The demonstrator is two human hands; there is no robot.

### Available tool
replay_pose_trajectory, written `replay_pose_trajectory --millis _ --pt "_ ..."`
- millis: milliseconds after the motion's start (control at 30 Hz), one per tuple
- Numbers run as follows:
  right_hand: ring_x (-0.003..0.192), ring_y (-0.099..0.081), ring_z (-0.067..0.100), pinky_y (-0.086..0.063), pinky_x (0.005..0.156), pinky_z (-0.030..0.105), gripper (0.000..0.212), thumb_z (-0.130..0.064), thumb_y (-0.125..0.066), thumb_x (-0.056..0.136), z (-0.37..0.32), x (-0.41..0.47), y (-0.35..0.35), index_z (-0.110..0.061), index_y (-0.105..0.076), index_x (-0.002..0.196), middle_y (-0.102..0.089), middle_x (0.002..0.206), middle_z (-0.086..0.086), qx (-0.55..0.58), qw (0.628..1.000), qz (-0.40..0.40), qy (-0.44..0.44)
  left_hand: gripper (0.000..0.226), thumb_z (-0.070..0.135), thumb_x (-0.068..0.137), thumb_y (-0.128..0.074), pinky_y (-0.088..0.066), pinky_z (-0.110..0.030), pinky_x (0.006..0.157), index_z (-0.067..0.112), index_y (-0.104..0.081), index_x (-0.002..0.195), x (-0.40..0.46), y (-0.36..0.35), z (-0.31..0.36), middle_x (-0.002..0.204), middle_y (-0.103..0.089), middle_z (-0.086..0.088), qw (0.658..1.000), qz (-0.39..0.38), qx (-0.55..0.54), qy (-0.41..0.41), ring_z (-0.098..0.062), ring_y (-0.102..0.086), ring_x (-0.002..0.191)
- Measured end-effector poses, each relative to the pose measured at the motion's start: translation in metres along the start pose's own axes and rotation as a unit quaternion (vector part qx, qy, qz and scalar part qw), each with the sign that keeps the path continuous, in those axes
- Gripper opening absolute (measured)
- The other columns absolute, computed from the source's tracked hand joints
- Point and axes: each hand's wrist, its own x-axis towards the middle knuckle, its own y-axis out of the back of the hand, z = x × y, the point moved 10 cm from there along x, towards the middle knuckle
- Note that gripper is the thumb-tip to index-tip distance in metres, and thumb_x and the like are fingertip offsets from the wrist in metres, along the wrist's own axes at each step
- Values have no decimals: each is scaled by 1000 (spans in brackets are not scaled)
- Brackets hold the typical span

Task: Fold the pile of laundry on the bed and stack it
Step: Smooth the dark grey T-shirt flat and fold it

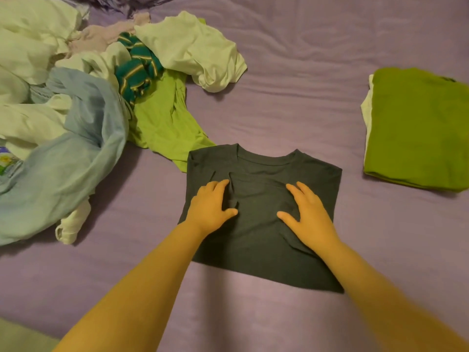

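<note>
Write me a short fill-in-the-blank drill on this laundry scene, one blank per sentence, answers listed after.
1. Both hands, left hand and right hand, press flat on the folded dark ____.
2. The folded stack on the right has a ____ garment on top.
3. The unfolded pile lies to the person's ____.
4. The bedsheet is ____ in colour.

Missing words: T-shirt; green; left; purple

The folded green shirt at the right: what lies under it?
Under the folded green shirt a pale folded garment shows along its left edge, resting on the purple bedsheet. Whether more items lie beneath is covered.
</note>
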Motion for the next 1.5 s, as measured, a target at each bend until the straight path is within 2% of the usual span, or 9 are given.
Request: replay_pose_trajectory --millis 167,300,633,700,800,967,1200,1367,1500 --pt "137 -30 29 -28 112 39 49 -31 -62 91 3 -13 -9 -13 -51 135 -29 152 11 -23 999 29 -13 73 25 86 -68 -33 -38 110 17 -29 147 -9 0 -4 150 -36 -5 998 17 34 -51 -25 -36 135" --pt "121 -48 26 -31 97 17 37 -11 -51 97 -1 0 7 -13 -52 133 -47 136 12 42 996 72 -40 22 23 97 -52 -46 -35 78 9 -57 113 -1 33 -18 108 -62 -12 992 102 -73 1 -28 -58 96" --pt "124 -48 27 -39 98 33 49 -14 -48 98 -11 39 56 -18 -34 145 -47 142 8 79 971 196 -110 14 27 99 -45 -34 -37 65 14 -44 102 13 97 -58 86 -54 -7 954 239 -157 90 -36 -55 83" --pt "127 -44 30 -37 104 38 54 -16 -51 97 -2 47 51 -15 -30 147 -46 142 11 65 972 185 -131 32 23 94 -56 -41 -43 80 10 -47 122 25 97 -52 112 -57 -15 964 232 -106 76 -37 -54 104" --pt "134 -35 32 -29 110 41 62 -23 -55 95 3 40 40 -13 -26 149 -38 148 13 20 977 165 -131 72 23 87 -64 -20 -49 112 11 -27 148 32 76 -25 151 -28 -20 977 187 100 -11 -36 -26 139" --pt "143 -19 28 -23 114 43 87 -41 -69 83 -3 15 14 -22 -18 151 -15 158 7 -66 991 72 -91 58 26 98 -49 0 -52 117 24 -23 150 12 -14 43 160 -13 -12 904 10 282 -321 -33 -6 147" --pt "144 -21 24 -26 113 34 79 -16 -59 91 12 -4 8 -23 -9 152 -9 160 3 -102 990 22 -94 66 58 98 -24 10 -59 112 34 8 151 29 -48 68 159 15 -6 915 -69 285 -276 -32 17 145" --pt "116 -54 32 -41 95 35 37 -22 -44 100 38 -6 51 -10 -50 135 -58 129 14 88 965 171 -178 74 65 94 -23 9 -63 111 34 16 149 41 -49 79 158 21 -6 930 -76 284 -222 -33 21 144" --pt "100 -58 29 -38 77 26 29 -26 -43 101 65 -8 81 -5 -57 116 -62 108 15 182 925 253 -217 87 74 87 -25 10 -65 109 31 23 147 43 -53 83 157 24 -7 938 -68 284 -188 -35 23 143"
